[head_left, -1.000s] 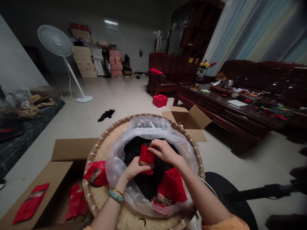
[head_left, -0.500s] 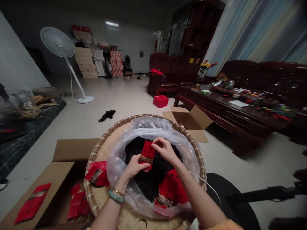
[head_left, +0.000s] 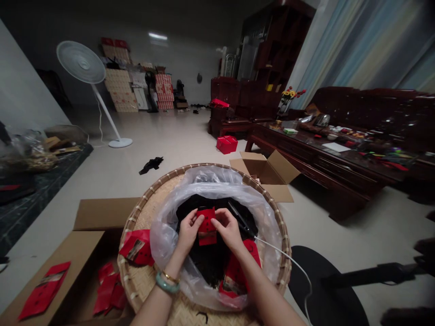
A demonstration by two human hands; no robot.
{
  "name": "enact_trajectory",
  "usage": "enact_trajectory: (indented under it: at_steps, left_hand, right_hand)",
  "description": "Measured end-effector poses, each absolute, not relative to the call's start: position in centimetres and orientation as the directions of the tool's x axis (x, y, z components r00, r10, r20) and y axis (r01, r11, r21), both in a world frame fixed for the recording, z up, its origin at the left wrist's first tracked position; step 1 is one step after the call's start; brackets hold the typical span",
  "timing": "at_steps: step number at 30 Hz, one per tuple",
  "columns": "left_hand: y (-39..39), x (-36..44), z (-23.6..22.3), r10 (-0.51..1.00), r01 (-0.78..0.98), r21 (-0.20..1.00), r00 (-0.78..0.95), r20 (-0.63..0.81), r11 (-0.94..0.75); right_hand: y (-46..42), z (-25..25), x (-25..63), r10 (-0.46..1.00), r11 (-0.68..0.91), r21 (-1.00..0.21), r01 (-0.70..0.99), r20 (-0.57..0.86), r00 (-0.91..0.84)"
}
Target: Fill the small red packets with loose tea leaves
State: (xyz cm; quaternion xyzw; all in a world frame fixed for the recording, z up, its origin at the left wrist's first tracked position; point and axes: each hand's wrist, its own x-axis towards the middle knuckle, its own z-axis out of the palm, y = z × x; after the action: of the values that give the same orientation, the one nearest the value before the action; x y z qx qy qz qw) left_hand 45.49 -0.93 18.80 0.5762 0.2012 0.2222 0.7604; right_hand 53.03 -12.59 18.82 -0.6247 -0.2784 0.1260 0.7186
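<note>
Between my two hands is a small red packet point(head_left: 207, 228) with dark marks and a brownish picture band. My left hand point(head_left: 189, 230) pinches its upper left edge; my right hand point(head_left: 227, 226) pinches the upper right edge. Below them, a clear plastic bag point(head_left: 165, 222) lies open, filled with dark loose stuff point(head_left: 207, 267), perhaps tea leaves. More red packets point(head_left: 234, 276) rest in the bag under my right forearm. A black tool point(head_left: 241, 219) with a white cord lies in the bag beyond my right hand. The bag sits on a round woven bamboo tray point(head_left: 142, 203).
An open cardboard box point(head_left: 84, 253) at left holds red packets, with another red packet point(head_left: 45, 290) on its flap. Red packets point(head_left: 137, 246) lie on the tray's left side. Another open box point(head_left: 268, 172) stands behind the tray. At right is a black round base point(head_left: 326, 290).
My left hand has moved up to the packet's top edge, and both hands now hold it upright by its upper sides. The black corded tool has come into view beside my right hand.
</note>
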Motion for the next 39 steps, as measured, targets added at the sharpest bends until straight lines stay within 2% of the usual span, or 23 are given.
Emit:
enact_trajectory:
  at_steps: [3,7,10,15,23,32,35,39]
  left_hand:
    - [-1.0,45.4,19.2,0.572,-0.085,0.956,0.815,-0.096,0.281]
    - [-1.1,45.3,19.4,0.551,-0.055,0.938,0.82,-0.154,0.343]
    - [-1.0,45.3,19.0,0.513,-0.01,0.934,0.837,-0.188,0.358]
    - [-0.6,45.5,18.0,0.468,-0.016,0.953,0.874,-0.134,0.304]
    - [-0.3,45.1,18.2,0.374,0.049,0.988,0.922,-0.1,0.143]
    - [-0.1,45.2,18.0,0.381,0.087,0.985,0.914,-0.137,0.146]
    - [-0.2,45.2,18.3,0.4,0.06,0.993,0.912,-0.095,0.101]
    - [-0.2,45.1,18.7,0.336,0.062,0.996,0.939,-0.08,0.066]
  right_hand:
    - [-12.5,18.8,52.9,0.565,0.2,-0.974,0.106,0.204,0.799]
    - [-12.4,18.5,53.3,0.567,0.1,-0.991,0.087,0.129,0.813]
    - [-12.6,18.1,53.7,0.582,0.071,-0.997,0.011,0.05,0.812]
    - [-13.0,17.6,54.2,0.592,0.078,-0.991,-0.107,-0.04,0.805]
    - [-13.2,17.5,54.6,0.631,0.016,-0.995,-0.095,-0.064,0.773]
    - [-13.4,18.1,54.8,0.659,-0.081,-0.996,-0.035,-0.08,0.748]
    - [-13.4,18.2,54.7,0.657,-0.08,-0.996,0.04,-0.023,0.754]
    - [-13.7,18.9,54.5,0.588,-0.014,-0.95,0.312,0.245,0.771]
